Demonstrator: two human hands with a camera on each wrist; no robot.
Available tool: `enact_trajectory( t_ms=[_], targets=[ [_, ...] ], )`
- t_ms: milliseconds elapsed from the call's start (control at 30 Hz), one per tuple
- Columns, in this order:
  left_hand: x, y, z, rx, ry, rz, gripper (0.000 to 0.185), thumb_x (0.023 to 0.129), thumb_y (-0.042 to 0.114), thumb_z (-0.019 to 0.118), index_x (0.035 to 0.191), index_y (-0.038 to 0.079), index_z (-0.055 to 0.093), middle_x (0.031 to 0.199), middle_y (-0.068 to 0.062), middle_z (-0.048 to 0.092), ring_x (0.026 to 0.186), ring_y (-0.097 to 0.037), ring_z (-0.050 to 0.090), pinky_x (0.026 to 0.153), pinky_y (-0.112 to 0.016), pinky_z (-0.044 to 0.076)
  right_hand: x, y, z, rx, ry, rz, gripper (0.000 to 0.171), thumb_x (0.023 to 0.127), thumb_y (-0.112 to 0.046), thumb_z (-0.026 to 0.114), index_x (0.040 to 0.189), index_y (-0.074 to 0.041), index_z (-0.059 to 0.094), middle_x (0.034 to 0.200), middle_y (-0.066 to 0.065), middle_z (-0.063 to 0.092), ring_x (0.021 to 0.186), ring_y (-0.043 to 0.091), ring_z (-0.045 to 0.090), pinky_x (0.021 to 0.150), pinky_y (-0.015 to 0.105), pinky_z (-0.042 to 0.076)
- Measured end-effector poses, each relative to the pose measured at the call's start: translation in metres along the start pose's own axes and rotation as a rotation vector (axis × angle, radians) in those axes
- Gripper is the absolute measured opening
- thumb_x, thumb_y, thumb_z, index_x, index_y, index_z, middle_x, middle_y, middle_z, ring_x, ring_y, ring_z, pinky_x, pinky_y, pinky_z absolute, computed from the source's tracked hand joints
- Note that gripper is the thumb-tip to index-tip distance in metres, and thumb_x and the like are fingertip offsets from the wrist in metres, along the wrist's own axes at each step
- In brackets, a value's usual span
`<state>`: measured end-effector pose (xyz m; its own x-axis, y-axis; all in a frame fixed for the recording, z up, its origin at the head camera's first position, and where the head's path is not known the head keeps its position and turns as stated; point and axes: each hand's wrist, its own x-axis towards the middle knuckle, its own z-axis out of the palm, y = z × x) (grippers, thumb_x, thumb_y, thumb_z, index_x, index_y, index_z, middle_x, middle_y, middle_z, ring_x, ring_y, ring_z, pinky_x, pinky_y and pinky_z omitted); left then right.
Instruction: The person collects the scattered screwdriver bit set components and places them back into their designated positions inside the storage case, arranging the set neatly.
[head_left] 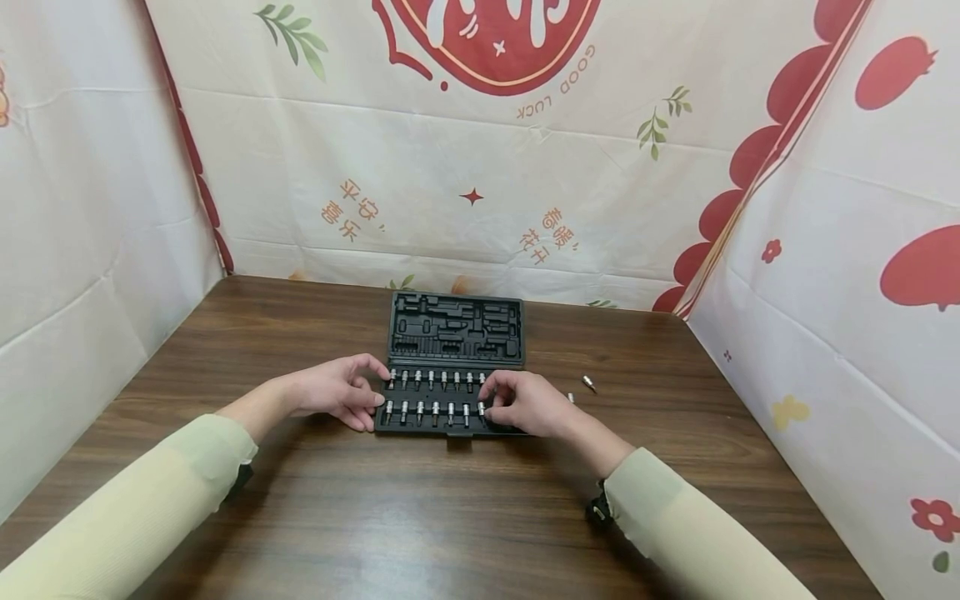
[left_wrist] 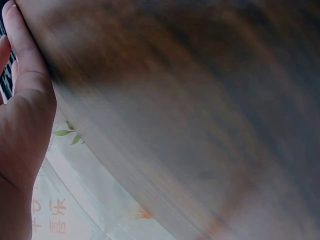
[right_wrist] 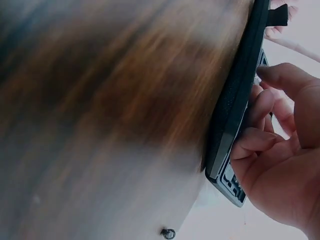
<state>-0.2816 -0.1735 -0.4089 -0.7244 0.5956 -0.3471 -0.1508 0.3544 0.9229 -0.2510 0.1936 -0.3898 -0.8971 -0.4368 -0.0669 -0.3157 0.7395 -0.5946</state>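
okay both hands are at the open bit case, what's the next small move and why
Probably seat the bit under the right hand into its slot at the right end of the case front row. The fingers curl there, though what they pinch is hidden. The left hand rests on the left edge, and a loose bit lies on the table.

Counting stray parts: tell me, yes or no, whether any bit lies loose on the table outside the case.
Yes, a small metal bit lies on the wooden table, right of the open black case and apart from it.

Left hand [left_wrist: 22,125] at edge, blurred wooden table [left_wrist: 200,100]
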Motion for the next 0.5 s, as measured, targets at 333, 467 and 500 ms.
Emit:
enact_trajectory(
  t_ms=[333,467,500],
  targets=[
    [0.0011,-0.0006,0.0,0.002,-0.002,0.001,0.054,0.11,0.007,0.065,0.154,0.002,0.035,0.098,-0.017,0.067,0.085,-0.024,0.08,0.079,-0.037,0.072,-0.0008,-0.0002,0.0005,-0.091,0.045,-0.039,0.01,0.097,-0.017,0.085,0.104,-0.022,0.081,0.086,-0.01,0.073,0.078,0.007,0.061,0.071,0.026,0.052],
    [0.0021,-0.0014,-0.0006,0.005,-0.002,0.006,0.054,0.11,0.007,0.065,0.154,0.002,0.035,0.098,-0.017,0.067,0.085,-0.025,0.08,0.079,-0.037,0.072,0.0003,-0.0009,0.001,-0.161,0.061,-0.042,0.008,0.097,-0.019,0.085,0.102,-0.025,0.083,0.095,-0.012,0.08,0.087,0.006,0.066,0.079,0.031,0.057],
    [0.0022,-0.0017,-0.0008,0.005,-0.003,0.006,0.054,0.11,0.007,0.065,0.154,0.002,0.035,0.098,-0.016,0.067,0.085,-0.025,0.08,0.079,-0.037,0.072,0.0005,-0.0014,0.0012,-0.183,0.064,-0.04,0.007,0.097,-0.02,0.085,0.102,-0.026,0.084,0.098,-0.011,0.081,0.09,0.007,0.068,0.082,0.032,0.059]
  ],
)
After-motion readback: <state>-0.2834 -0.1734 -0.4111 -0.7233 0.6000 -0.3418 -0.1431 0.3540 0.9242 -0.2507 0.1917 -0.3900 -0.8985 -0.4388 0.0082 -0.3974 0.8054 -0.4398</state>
